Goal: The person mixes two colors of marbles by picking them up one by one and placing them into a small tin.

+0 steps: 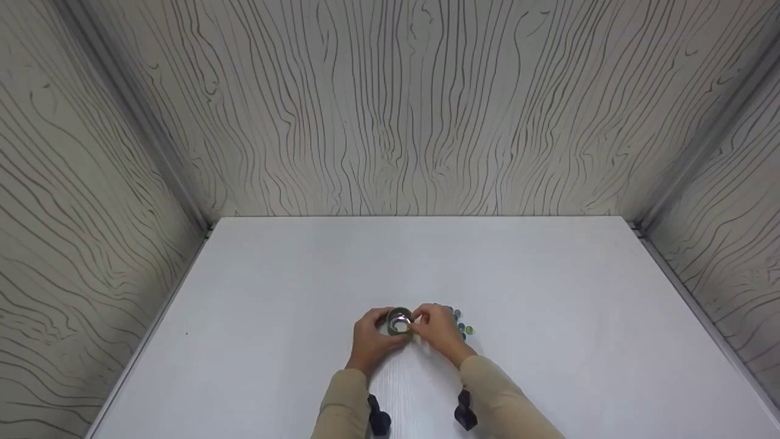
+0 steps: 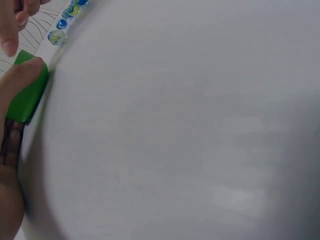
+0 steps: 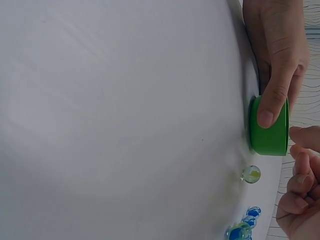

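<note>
A small round green tin (image 1: 389, 324) with a shiny metallic inside stands upright on the white table, its mouth facing up. My left hand (image 1: 372, 342) holds it from the left, thumb against the near side and fingers round the far side. Over the right rim of the tin (image 3: 269, 139) come the thumb and fingertips of my right hand (image 1: 440, 328), the other fingers curled in. I cannot tell whether the right fingertips pinch something. Just beside the tin on the table is a clear glass marble (image 3: 252, 174) with a yellow-green swirl.
Several blue and green glass marbles (image 1: 461, 328) lie grouped to the right of my right hand, partly hidden by it. The white table (image 1: 274, 274) runs back to a wood-grain patterned wall (image 1: 390, 122), with similar panels on both sides.
</note>
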Demonstrator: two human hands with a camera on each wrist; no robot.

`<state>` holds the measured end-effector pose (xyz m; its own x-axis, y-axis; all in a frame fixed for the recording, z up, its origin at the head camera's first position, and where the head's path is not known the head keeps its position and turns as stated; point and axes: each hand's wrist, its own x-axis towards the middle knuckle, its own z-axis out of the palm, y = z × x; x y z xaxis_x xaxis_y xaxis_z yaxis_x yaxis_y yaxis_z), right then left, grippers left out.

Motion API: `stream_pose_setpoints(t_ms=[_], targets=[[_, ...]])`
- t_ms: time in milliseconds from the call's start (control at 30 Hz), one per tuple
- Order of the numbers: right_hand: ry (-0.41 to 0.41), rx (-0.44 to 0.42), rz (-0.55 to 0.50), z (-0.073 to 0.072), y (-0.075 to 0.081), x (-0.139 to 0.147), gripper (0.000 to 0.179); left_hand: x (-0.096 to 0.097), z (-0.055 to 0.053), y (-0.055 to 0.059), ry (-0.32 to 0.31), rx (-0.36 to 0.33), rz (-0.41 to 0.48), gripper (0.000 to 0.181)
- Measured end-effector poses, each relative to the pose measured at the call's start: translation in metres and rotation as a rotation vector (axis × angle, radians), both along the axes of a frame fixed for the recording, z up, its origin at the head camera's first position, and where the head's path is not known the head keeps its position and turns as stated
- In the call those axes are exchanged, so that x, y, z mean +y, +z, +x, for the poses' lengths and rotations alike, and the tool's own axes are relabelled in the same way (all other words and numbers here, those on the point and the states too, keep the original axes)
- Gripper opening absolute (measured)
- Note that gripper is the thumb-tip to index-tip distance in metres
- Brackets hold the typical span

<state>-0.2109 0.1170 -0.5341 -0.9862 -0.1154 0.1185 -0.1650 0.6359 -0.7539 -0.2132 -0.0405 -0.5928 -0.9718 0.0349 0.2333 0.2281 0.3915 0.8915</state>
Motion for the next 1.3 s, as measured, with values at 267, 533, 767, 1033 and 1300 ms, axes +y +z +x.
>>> stream_pose_setpoints(t_ms=[267,533,767,1033,1300], targets=[[0.005,0.013,0.041,0.002,0.002,0.007,0.008,0.000,-0.001,-0.002,0.009,-0.019,-0.019,0.055],[-0.002,0.043,0.056,0.002,0.000,0.015,0.008,0.000,0.000,0.000,-0.003,-0.007,-0.008,0.055],[-0.031,-0.019,0.077,0.002,-0.003,0.017,0.009,0.000,0.000,0.000,-0.007,-0.033,0.013,0.055],[-0.036,-0.030,0.095,0.004,-0.005,0.017,0.010,-0.001,0.000,0.000,-0.007,-0.046,0.008,0.056],[-0.027,-0.023,0.120,0.005,-0.009,0.018,0.011,-0.001,0.002,0.000,0.007,-0.005,-0.016,0.055]])
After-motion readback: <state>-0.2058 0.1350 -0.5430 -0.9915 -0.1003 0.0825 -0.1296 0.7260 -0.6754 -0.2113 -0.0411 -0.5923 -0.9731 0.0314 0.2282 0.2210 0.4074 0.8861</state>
